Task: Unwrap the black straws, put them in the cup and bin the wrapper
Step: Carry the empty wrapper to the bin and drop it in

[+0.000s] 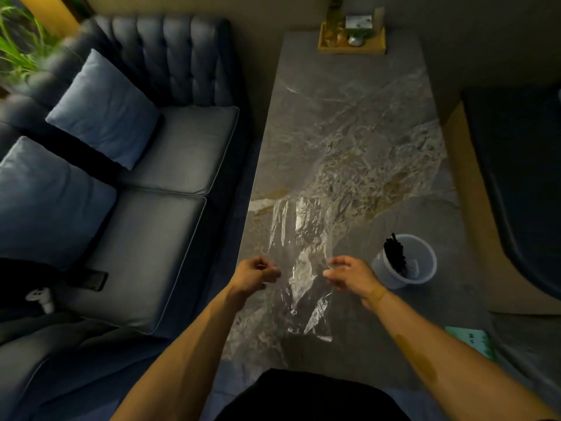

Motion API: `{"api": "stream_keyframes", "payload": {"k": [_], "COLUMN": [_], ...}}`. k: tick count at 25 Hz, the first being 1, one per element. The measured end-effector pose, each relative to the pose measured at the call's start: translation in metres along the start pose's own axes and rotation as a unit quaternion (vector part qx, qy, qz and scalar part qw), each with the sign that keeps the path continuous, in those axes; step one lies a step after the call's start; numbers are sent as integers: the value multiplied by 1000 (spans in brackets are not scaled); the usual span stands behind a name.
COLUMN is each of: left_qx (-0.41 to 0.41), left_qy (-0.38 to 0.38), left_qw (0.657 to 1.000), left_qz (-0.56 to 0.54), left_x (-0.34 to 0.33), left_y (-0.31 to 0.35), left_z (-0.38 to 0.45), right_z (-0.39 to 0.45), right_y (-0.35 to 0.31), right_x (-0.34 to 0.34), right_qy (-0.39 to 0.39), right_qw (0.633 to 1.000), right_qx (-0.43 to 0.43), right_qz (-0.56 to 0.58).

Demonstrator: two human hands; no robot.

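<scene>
No legible txt anywhere — green booklet print too blurry.

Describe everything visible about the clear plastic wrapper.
The wrapper is a thin, clear, crinkled plastic sheet that catches glints of light. It looks empty. It is spread over the marble table, left of the cup, with the left hand and right hand pinching its opposite edges.

Crinkled glossy clear plastic wrapper, translucent plastic cup, polished veined stone table, cloth sofa
</scene>
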State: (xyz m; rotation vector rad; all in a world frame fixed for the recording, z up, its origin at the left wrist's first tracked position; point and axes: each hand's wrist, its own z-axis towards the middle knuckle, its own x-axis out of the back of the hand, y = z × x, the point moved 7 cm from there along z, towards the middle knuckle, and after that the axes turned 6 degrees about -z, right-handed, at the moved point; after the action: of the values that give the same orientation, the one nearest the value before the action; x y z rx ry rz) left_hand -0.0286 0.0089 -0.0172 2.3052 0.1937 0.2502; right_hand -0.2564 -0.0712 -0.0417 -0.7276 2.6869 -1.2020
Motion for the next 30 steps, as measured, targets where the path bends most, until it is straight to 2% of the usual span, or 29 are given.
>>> {"api": "stream_keyframes", "payload": {"k": [8, 13, 17, 21, 24, 28, 30], "left_qx": [-29, -59, -98, -122, -115, -125, -138], "left_qy": [4, -31, -62, -138, -208, -297, -349], "left_qw": [995, 996, 993, 982, 968, 935, 908], "left_qz": [-92, -64, -5, 41, 82, 146, 185], "left_x": [11, 20, 31, 23, -2, -58, -96], "left_y": [-5, -7, -13, -20, -29, -39, -44], "left_z": [-41, -51, -62, -75, -84, -103, -119], "right_z": [-49, -80, -104, -140, -177, -234, -266], "right_y": [-8, 2, 26, 65, 106, 161, 192], "right_x": [9, -1, -26, -42, -45, -38, -34], "right_qy": [-14, 16, 44, 83, 130, 191, 204], "right_qw": [997, 996, 993, 990, 978, 951, 939], "right_qx": [62, 81, 42, 7, -8, -32, -60], "right_qz": [42, 45, 102, 111, 165, 239, 270]}}
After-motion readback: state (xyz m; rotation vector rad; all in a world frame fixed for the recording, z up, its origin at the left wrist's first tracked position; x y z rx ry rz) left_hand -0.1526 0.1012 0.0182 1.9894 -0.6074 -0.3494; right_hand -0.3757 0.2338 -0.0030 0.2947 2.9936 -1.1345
